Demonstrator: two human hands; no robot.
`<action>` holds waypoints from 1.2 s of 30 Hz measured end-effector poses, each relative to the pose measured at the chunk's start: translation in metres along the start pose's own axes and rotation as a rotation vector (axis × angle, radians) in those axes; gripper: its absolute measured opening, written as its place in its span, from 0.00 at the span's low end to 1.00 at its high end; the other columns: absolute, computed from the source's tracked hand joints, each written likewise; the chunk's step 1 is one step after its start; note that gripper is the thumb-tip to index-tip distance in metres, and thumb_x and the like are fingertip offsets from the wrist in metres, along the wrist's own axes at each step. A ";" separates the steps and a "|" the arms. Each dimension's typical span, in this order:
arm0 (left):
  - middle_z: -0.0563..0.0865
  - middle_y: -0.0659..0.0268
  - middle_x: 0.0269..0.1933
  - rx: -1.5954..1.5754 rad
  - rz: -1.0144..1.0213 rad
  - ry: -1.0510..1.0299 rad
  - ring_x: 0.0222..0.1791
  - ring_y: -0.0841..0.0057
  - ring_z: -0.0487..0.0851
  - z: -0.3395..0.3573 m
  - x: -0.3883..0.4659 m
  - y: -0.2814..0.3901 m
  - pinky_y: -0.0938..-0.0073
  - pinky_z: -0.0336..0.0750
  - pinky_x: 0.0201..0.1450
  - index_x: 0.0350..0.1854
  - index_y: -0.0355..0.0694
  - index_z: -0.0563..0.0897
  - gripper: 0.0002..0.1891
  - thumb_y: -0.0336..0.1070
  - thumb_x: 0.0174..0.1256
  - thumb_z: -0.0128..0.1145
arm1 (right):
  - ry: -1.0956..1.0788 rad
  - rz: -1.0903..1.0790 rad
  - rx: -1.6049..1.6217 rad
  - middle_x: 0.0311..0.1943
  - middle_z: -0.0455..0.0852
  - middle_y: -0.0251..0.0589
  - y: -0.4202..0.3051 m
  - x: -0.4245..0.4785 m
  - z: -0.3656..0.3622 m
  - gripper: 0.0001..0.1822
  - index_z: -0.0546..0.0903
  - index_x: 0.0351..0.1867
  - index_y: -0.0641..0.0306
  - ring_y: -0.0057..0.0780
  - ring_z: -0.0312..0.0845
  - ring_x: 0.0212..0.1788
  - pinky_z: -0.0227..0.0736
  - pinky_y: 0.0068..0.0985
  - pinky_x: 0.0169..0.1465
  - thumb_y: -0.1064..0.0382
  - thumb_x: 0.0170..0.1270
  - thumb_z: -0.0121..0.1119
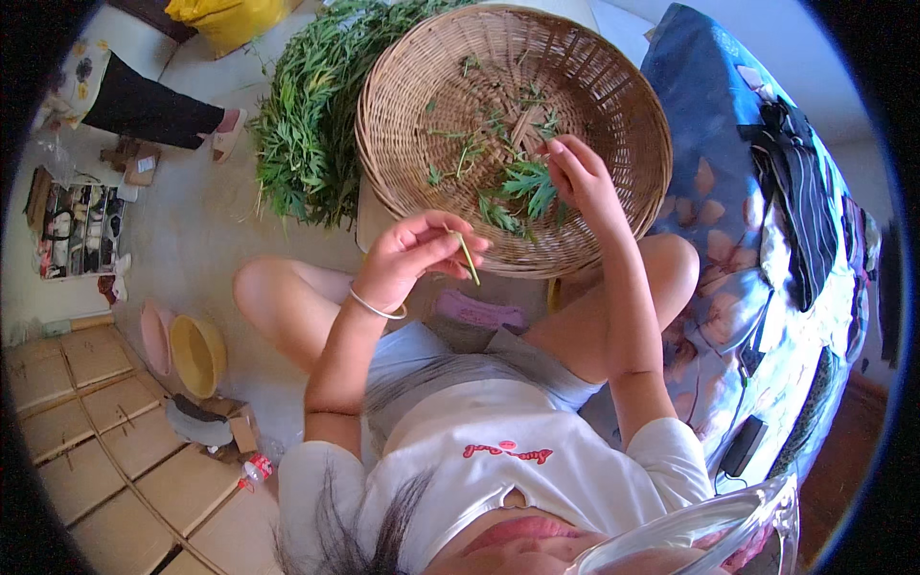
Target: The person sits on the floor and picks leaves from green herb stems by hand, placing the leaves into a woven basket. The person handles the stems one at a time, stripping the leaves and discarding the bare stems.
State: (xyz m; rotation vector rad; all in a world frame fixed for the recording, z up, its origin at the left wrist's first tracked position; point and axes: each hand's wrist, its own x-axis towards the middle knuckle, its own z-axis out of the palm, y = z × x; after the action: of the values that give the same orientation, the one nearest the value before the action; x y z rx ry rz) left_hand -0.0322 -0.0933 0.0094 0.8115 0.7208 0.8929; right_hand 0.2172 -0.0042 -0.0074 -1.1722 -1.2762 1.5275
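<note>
A round wicker basket [410, 108] lies before me, with green leaves [530, 185] and small sprigs scattered inside. My left hand [430, 248], wearing a bracelet, pinches a short green stem [468, 259] over the basket's near rim. Above the right part of the basket is my right hand [581, 172], its fingertips drawn together; whether a small piece is between them cannot be told. Just left of the basket sits a big heap of leafy green stalks [305, 144].
A bed with a flowered blue cover [708, 223] stands at the right, clothes on it. Another person's dark-trousered leg [154, 104] shows upper left. Yellow [199, 356] and pink basins [156, 336], a plastic bottle [256, 468] and cardboard boxes [172, 481] stand at the left.
</note>
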 end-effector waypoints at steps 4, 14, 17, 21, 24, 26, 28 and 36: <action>0.85 0.53 0.41 -0.023 0.267 0.122 0.37 0.71 0.85 0.008 0.014 -0.004 0.75 0.81 0.37 0.45 0.36 0.77 0.08 0.32 0.67 0.53 | -0.100 -0.001 0.206 0.16 0.66 0.26 -0.002 -0.011 0.010 0.16 0.74 0.39 0.64 0.09 0.50 0.13 0.42 0.13 0.16 0.51 0.70 0.48; 0.85 0.60 0.31 0.119 0.302 0.276 0.26 0.80 0.81 0.019 0.031 -0.019 0.82 0.77 0.27 0.42 0.33 0.79 0.09 0.33 0.67 0.55 | -0.242 -0.104 0.305 0.30 0.82 0.38 -0.004 -0.029 0.032 0.09 0.71 0.41 0.63 0.15 0.69 0.25 0.58 0.15 0.28 0.69 0.62 0.57; 0.84 0.60 0.30 -0.001 0.303 0.252 0.25 0.80 0.80 0.015 0.034 -0.016 0.81 0.76 0.26 0.42 0.33 0.79 0.08 0.33 0.67 0.54 | -0.214 -0.096 0.306 0.25 0.83 0.40 -0.003 -0.028 0.031 0.07 0.72 0.40 0.61 0.09 0.58 0.14 0.47 0.12 0.17 0.70 0.62 0.56; 0.82 0.61 0.28 -0.144 0.326 0.258 0.23 0.80 0.78 0.002 0.032 -0.011 0.81 0.74 0.23 0.41 0.34 0.79 0.07 0.32 0.67 0.53 | -0.177 -0.038 0.364 0.26 0.83 0.37 -0.007 -0.026 0.021 0.06 0.72 0.40 0.61 0.10 0.60 0.15 0.50 0.12 0.18 0.67 0.65 0.54; 0.81 0.63 0.26 -0.219 0.358 0.300 0.22 0.80 0.77 -0.016 0.024 -0.014 0.81 0.70 0.22 0.41 0.35 0.79 0.07 0.32 0.66 0.54 | -0.034 -0.106 0.389 0.26 0.84 0.40 -0.005 -0.019 0.017 0.04 0.72 0.39 0.60 0.10 0.52 0.11 0.45 0.12 0.15 0.66 0.65 0.53; 0.80 0.64 0.25 -0.227 0.390 0.338 0.22 0.80 0.76 -0.032 0.016 -0.014 0.81 0.69 0.21 0.41 0.35 0.79 0.07 0.32 0.66 0.54 | 0.047 -0.161 0.384 0.26 0.84 0.40 -0.006 -0.012 0.010 0.04 0.73 0.38 0.60 0.09 0.52 0.11 0.45 0.11 0.14 0.65 0.66 0.52; 0.79 0.65 0.24 -0.218 0.397 0.410 0.22 0.81 0.75 -0.046 0.004 -0.016 0.81 0.68 0.22 0.41 0.36 0.80 0.07 0.32 0.66 0.54 | 0.193 -0.239 0.260 0.27 0.85 0.40 -0.010 -0.009 0.004 0.03 0.73 0.38 0.61 0.08 0.52 0.11 0.45 0.11 0.15 0.65 0.67 0.53; 0.83 0.63 0.27 0.111 0.402 0.695 0.24 0.80 0.79 -0.114 -0.043 -0.012 0.82 0.73 0.28 0.36 0.37 0.80 0.13 0.43 0.68 0.51 | 0.361 -0.270 -0.715 0.39 0.86 0.45 0.013 0.011 -0.019 0.16 0.78 0.47 0.64 0.29 0.84 0.41 0.75 0.24 0.44 0.64 0.59 0.63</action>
State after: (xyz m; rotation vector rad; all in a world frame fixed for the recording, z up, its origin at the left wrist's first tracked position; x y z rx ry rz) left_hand -0.1394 -0.1019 -0.0487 0.7536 1.2437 1.5425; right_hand 0.2331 0.0085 -0.0233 -1.5446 -1.6910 0.6197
